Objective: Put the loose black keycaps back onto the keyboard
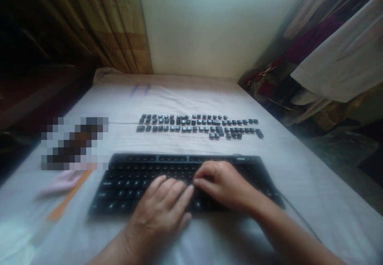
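Observation:
A black keyboard (115,195) lies in front of me. Keys with pale letters show on its left part, while small open sockets seem to fill much of its upper middle. My left hand (161,205) rests palm down over the lower middle of the keyboard, its fingers stretched out. Just right of its fingertips, my right hand (221,183) has thumb and forefinger pinched together low over the keys. Whatever is between them is too small or hidden to tell. Beyond the keyboard, several loose black keycaps (177,128) stand in rough rows on the pale cloth (179,97).
On the left lie a pink cloth (61,183), an orange strip (68,199) and a blurred-out item (74,143). A thin cable (299,215) runs off the keyboard's right side. Curtains (119,26) hang at the back left, and clothes (344,57) hang at the right.

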Demonstrator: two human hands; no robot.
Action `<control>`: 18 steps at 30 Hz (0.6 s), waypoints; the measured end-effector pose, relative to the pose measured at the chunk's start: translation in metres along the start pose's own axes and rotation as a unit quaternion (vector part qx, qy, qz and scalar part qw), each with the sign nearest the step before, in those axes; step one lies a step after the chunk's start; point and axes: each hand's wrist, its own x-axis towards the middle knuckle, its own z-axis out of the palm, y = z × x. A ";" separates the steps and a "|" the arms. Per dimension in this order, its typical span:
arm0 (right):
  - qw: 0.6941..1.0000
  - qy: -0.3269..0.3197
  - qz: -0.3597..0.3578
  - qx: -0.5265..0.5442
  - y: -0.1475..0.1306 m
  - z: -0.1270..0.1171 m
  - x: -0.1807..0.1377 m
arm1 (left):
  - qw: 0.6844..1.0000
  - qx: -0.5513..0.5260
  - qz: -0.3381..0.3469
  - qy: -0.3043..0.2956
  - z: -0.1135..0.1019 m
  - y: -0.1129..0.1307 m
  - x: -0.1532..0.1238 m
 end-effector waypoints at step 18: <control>0.997 -0.050 0.051 -0.040 -0.015 -0.009 0.007 | 1.000 0.000 0.002 -0.003 -0.001 0.000 0.002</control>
